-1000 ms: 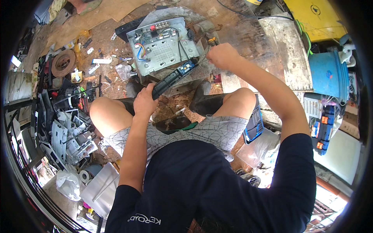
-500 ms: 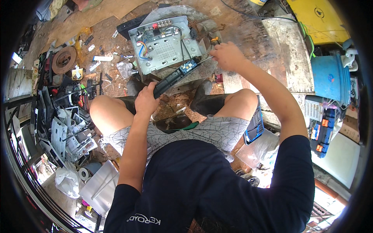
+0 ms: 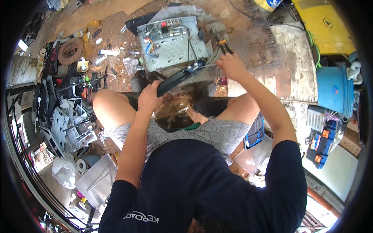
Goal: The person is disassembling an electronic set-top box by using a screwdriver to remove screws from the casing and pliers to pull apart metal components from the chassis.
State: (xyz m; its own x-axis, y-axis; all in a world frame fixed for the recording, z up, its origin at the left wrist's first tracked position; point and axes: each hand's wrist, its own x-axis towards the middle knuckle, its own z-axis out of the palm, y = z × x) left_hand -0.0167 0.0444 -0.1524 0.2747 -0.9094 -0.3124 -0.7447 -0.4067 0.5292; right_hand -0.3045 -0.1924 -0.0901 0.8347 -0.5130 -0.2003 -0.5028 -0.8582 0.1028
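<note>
My left hand (image 3: 149, 98) is wrapped round the near end of a long black plastic panel (image 3: 173, 82), which slants up to the right. At its far end sits a small blue circuit board (image 3: 193, 66). My right hand (image 3: 232, 67) is closed on a screwdriver; its handle is hidden in the fingers. The thin metal shaft (image 3: 209, 66) reaches left to the board end of the panel. Just beyond the panel lies an open metal equipment case (image 3: 173, 48) with a circuit board, coloured wires and a row of sockets. Orange-handled pliers (image 3: 222, 42) lie beyond my right hand.
Scrap metal and plastic parts (image 3: 70, 120) are heaped on the left, near a rusty disc (image 3: 70, 51). A blue bucket (image 3: 333, 89), a yellow panel (image 3: 324, 29) and a blue toolbox (image 3: 323, 143) stand on the right. Wooden boards (image 3: 293, 62) cover the ground ahead.
My right hand has come a little nearer to me, and the screwdriver shaft lies flatter. More of the pliers shows. My left hand keeps its hold on the panel. The whole view has shifted slightly.
</note>
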